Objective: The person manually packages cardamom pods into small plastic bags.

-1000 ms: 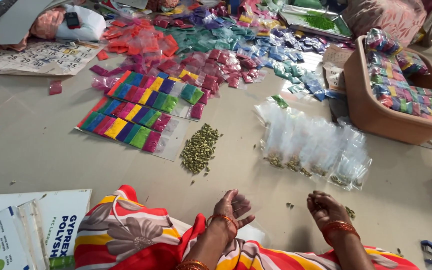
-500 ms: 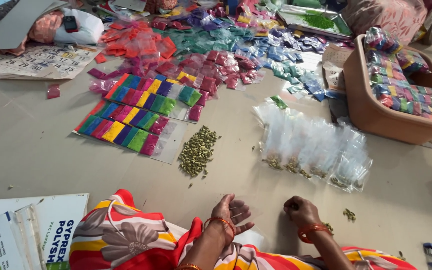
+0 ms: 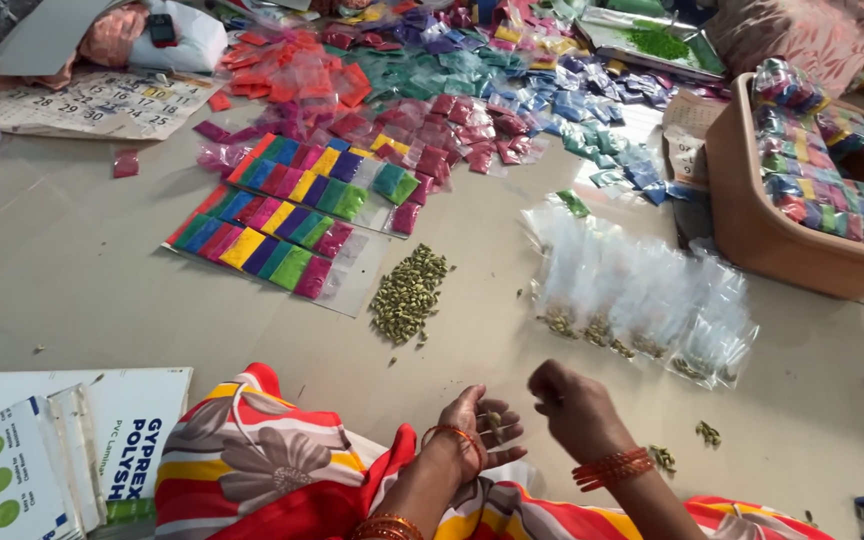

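My left hand [image 3: 479,428] rests palm up above my lap with a few green pods lying in it. My right hand [image 3: 570,404] hovers just to its right, fingers pinched together, but what they pinch is too small to tell. A heap of green pods [image 3: 408,294] lies on the floor ahead of me. To the right of the heap sits a row of small clear plastic bags [image 3: 642,296], each with some pods at the bottom. A few loose pods [image 3: 708,433] lie near my right wrist.
Sheets of small coloured powder packets [image 3: 282,215] lie to the left of the heap, and several loose packets [image 3: 472,90] cover the floor beyond. A brown tub [image 3: 752,230] of packed packets stands at the right. A calendar [image 3: 102,105] lies far left, printed cartons [image 3: 52,450] near left.
My right hand has drawn back from the floor at the right and closed in beside my left palm, its fingers now pinched. The left hand has stayed in place.
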